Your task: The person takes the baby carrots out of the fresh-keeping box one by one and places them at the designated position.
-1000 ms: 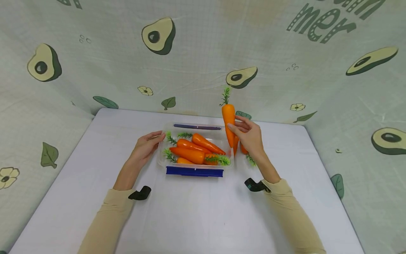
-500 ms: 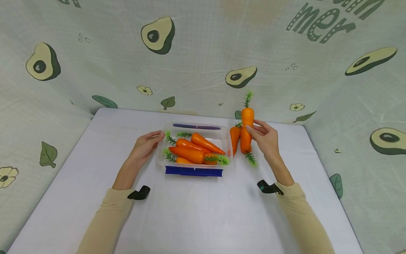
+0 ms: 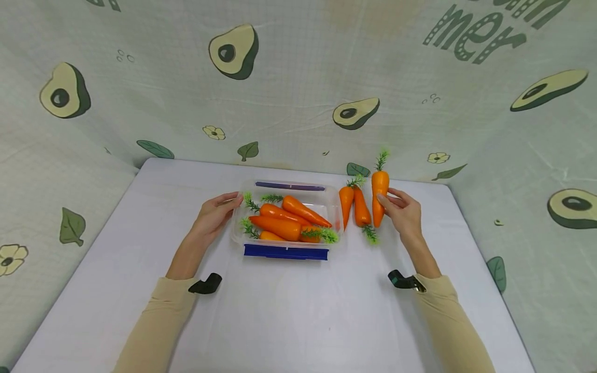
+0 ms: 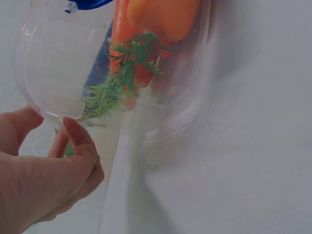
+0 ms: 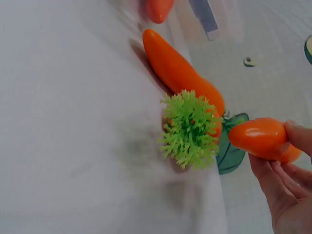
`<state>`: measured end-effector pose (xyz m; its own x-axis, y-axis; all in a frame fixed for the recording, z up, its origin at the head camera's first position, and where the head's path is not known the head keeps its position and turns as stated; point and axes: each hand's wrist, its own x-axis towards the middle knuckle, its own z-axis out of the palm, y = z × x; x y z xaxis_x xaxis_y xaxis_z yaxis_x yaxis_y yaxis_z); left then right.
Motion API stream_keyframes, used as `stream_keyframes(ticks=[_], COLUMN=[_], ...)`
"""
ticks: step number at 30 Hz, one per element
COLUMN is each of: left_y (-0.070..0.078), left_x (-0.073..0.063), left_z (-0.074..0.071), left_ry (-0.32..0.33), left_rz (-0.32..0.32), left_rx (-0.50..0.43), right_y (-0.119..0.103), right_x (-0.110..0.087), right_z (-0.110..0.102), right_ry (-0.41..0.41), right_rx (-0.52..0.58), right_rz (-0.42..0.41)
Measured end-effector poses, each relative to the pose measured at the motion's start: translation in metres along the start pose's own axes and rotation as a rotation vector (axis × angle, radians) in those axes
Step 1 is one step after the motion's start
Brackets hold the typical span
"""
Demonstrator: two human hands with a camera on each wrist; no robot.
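A clear plastic container (image 3: 240, 240) with blue latches holds several orange carrots (image 3: 280, 226) with green tops. At its left end my left hand (image 3: 207, 220) pinches the rim between thumb and fingers, as the left wrist view shows up close. My right hand (image 3: 404, 213) grips another carrot (image 3: 380, 186) upright, green top up and tip down, to the right of the container. In the right wrist view this carrot (image 5: 258, 136) points its tip toward the camera. Between it and the container lie two loose carrots, one (image 3: 346, 202) tip toward me, the other (image 3: 361, 207) with its green top toward me.
White cloth covers the table (image 3: 289, 321). Behind it and at both sides hangs a pale curtain (image 3: 298, 103) printed with avocados and leaves. One blue latch flap (image 3: 286, 252) hangs out along the container's front side.
My right hand has carried its carrot from above the container's right edge to the right and lower, past the two loose carrots. The left hand and container have not moved.
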<state>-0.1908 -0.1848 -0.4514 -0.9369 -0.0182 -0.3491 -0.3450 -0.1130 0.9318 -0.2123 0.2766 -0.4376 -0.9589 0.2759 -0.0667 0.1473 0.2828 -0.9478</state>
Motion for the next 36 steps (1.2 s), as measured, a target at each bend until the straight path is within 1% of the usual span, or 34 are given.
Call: stream_keyframes(ticks=[8,15,19,24,28,33,36], left_y=[0.0,0.0,0.0,0.001,0.002,0.001,0.0], left_x=[-0.001,0.0,-0.001,-0.001,0.0,0.0,0.0], left_z=[0.002,0.002,0.002,0.001,0.001,0.001,0.001], left_ry=[-0.002,0.004,0.003,0.016,0.019,0.017,0.018], left_rz=[0.004,0.004,0.005,0.002,0.003,-0.007,-0.014], left_rx=[-0.005,0.0,0.0,0.009,0.019,0.025,0.024], right_y=[0.022,0.038,0.041,0.043,0.042,0.039,0.038], right_x=[0.003,0.004,0.005,0.006,0.005,0.003,0.002], right_z=[-0.008,-0.008,-0.007,-0.005,-0.005,-0.007,-0.008], right_ry=[0.009,0.001,0.003,-0.014,-0.03,-0.079,-0.114], right_rx=[-0.049,-0.116,-0.154,-0.216,-0.279,-0.358,-0.381], right_rz=[0.053,0.051,0.054,0.059,0.039,-0.002,-0.008])
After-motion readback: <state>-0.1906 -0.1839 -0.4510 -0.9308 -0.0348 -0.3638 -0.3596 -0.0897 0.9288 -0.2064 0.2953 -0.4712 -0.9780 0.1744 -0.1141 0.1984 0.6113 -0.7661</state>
